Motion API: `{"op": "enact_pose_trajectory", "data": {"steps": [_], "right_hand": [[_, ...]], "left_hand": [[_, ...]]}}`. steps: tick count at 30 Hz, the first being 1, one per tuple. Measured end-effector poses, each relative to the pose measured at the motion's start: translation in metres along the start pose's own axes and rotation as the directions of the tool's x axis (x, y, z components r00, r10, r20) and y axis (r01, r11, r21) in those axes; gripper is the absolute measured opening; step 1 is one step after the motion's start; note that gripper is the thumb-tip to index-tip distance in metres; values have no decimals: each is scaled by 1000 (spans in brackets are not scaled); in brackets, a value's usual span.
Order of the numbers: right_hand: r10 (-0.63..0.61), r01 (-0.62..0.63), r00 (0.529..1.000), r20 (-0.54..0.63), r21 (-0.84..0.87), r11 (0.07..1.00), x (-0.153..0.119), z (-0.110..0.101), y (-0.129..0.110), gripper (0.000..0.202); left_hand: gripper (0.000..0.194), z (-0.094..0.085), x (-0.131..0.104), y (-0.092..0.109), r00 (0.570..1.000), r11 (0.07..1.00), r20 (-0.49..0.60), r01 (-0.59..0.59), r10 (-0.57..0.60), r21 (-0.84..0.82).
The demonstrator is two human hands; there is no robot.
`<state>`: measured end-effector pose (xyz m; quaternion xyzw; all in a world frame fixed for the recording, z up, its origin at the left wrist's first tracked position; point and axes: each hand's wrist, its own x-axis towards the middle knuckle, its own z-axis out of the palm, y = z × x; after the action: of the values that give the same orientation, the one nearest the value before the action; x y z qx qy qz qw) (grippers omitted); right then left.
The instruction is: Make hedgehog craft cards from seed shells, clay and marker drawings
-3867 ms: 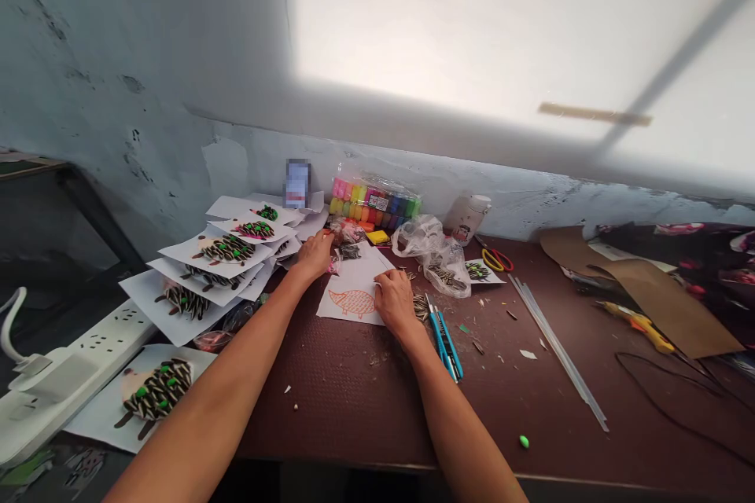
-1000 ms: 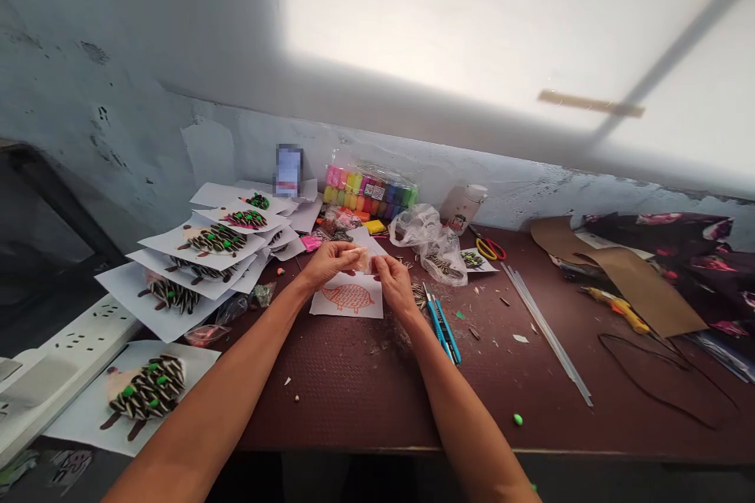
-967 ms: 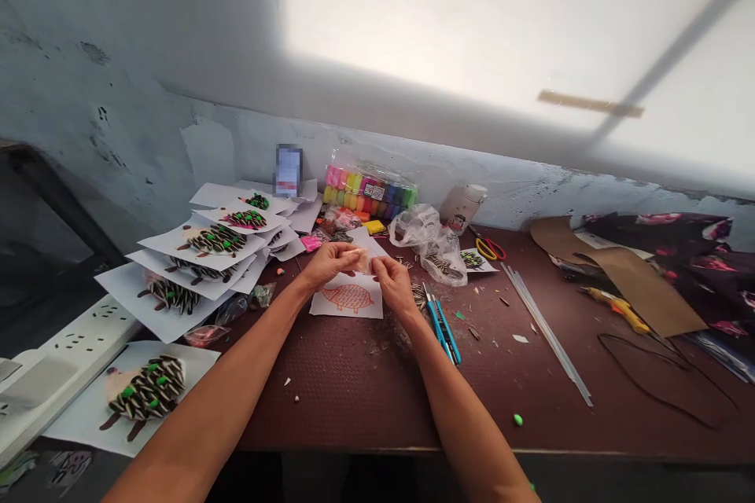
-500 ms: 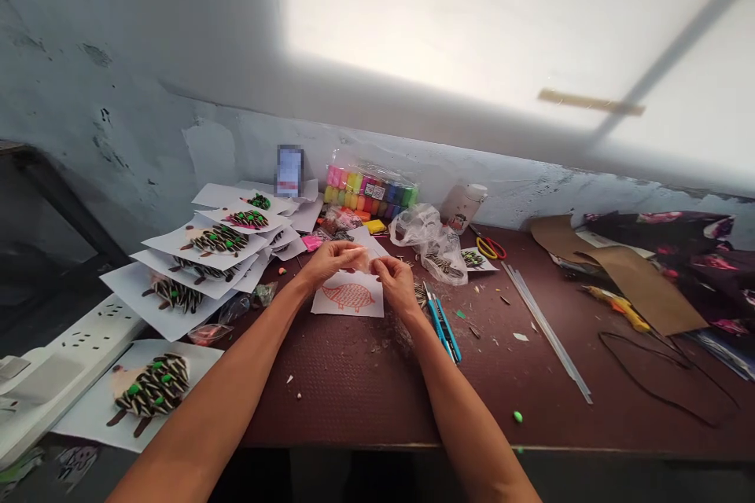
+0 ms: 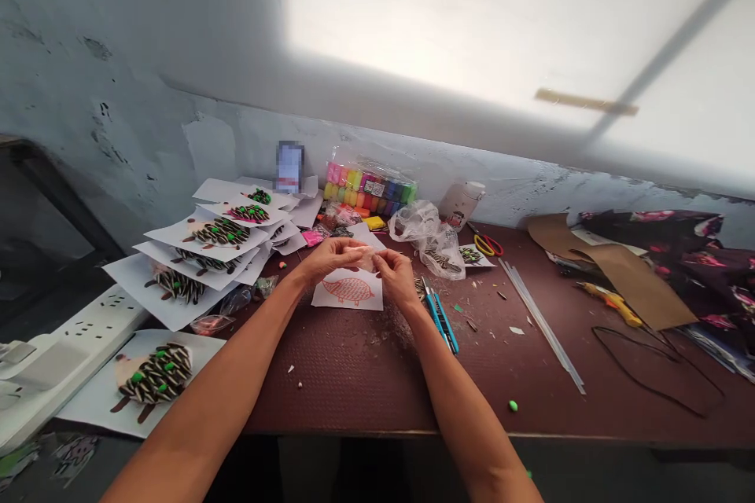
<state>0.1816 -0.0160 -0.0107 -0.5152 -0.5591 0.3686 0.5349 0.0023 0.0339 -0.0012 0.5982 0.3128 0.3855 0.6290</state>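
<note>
Between my two hands is a soft, peach-coloured piece of modelling clay (image 5: 364,258); whether clear film wraps it I cannot tell. The fingers of my left hand (image 5: 331,258) are closed on its left end, and my right hand (image 5: 396,275) pinches its right side. Just below them lies a white sheet with an orange hedgehog drawing (image 5: 349,291), flat on the brown table. To the right of my right wrist is a pair of blue-handled cutters or knives (image 5: 441,316). A clear plastic bag (image 5: 433,240) with striped seeds sits behind it.
Papers with seed-covered hedgehogs (image 5: 219,234) are piled at left, one more (image 5: 154,377) by the white power strip (image 5: 88,346). A coloured clay pack (image 5: 371,190), bottle (image 5: 463,204) and phone (image 5: 289,167) stand at the wall. Scissors (image 5: 488,245), clear sticks (image 5: 543,326) and a yellow glue gun (image 5: 610,302) lie right.
The view has shifted slightly. My hands stay over the drawing with the clay between them, and the fingers have moved a little; more of the clay shows between them.
</note>
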Motion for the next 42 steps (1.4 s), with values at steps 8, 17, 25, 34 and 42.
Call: {"op": "enact_pose_trajectory", "data": {"steps": [8,17,25,34,42], "right_hand": [[59,-60,998,15,96,994,-1,0,-5,35],[117,-126,990,77,126,984,-2,1,-8,24],[97,-81,990,-100,152,985,-2,1,-6,12],[54,-55,997,-49,-17,998,-1,-3,-5,20],[83,-84,996,-42,-38,996,-1,-1,-5,29]], "left_hand": [[55,-5,2,-5,997,998,69,48,-45,-40],[59,-13,9,-15,998,996,47,32,-28,-82],[63,-11,9,-13,998,990,-24,55,-59,-130],[65,-15,10,-14,991,982,-104,59,-79,-180],[63,-13,7,-8,991,979,-100,62,-83,-192]]}}
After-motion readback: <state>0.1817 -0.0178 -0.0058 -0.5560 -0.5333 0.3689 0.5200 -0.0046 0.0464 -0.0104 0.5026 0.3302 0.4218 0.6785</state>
